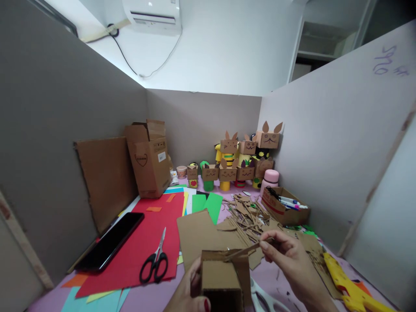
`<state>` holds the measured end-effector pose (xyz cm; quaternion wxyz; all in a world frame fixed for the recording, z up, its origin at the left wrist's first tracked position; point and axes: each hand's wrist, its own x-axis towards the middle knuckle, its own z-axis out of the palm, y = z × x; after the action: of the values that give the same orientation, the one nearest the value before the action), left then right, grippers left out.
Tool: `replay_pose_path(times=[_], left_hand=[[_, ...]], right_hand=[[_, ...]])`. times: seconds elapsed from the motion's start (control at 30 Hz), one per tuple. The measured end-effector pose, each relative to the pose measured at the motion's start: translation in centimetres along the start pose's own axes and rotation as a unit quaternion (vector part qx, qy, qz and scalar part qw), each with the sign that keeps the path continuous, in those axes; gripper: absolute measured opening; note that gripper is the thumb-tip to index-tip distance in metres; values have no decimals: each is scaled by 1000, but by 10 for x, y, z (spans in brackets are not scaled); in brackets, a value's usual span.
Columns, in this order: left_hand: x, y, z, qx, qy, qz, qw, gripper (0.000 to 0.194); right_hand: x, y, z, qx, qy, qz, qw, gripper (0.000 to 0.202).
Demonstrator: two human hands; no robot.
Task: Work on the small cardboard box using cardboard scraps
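My left hand [187, 291] is wrapped round the left side of a small cardboard box [220, 276], low in the middle of the head view. The box has a dark open end facing me and a cardboard flap standing along its far and right sides. Between thumb and fingertips, my right hand [287, 256] pinches a thin cardboard strip [245, 251]. This strip slants down to the left, and its far end meets the top edge of the box. White-handled scissors [264, 299] lie beneath, partly hidden by the box.
Black-handled scissors [155, 262] rest on red paper [130, 251] beside a black phone [112, 242]. Cardboard scraps [248, 214] spread ahead. A yellow glue gun [349, 284] lies right, below a box of pens [279, 206]. Cardboard animal figures [228, 173] and a tall carton [151, 162] stand behind.
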<state>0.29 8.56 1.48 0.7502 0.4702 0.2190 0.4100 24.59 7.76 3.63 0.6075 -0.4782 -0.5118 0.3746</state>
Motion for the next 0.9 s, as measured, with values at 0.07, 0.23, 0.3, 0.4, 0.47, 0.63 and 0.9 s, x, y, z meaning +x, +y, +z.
replay_pose_path(times=[0.07, 0.23, 0.3, 0.4, 0.47, 0.63, 0.9], left_hand=[[0, 1, 2, -16, -21, 4, 1000, 85], [2, -2, -1, 7, -34, 13, 999, 89], [5, -6, -6, 29, -26, 17, 999, 89], [10, -13, -13, 31, -52, 27, 998, 94], [13, -15, -15, 42, -65, 31, 996, 96], [17, -25, -23, 44, -70, 39, 996, 97], [22, -44, -43, 49, -86, 55, 994, 104]], right_hand=[[0, 2, 2, 7, 0, 1, 1000, 28], [-3, 0, 15, 75, 11, -5, 997, 26], [-6, -2, 23, 94, -8, 2, 996, 28], [-11, -4, 34, 82, -22, 9, 996, 30], [-14, -5, 37, 60, -21, -9, 998, 29], [-12, -1, 25, -56, -52, -76, 994, 25], [-10, 1, 11, -107, -88, -63, 988, 21]])
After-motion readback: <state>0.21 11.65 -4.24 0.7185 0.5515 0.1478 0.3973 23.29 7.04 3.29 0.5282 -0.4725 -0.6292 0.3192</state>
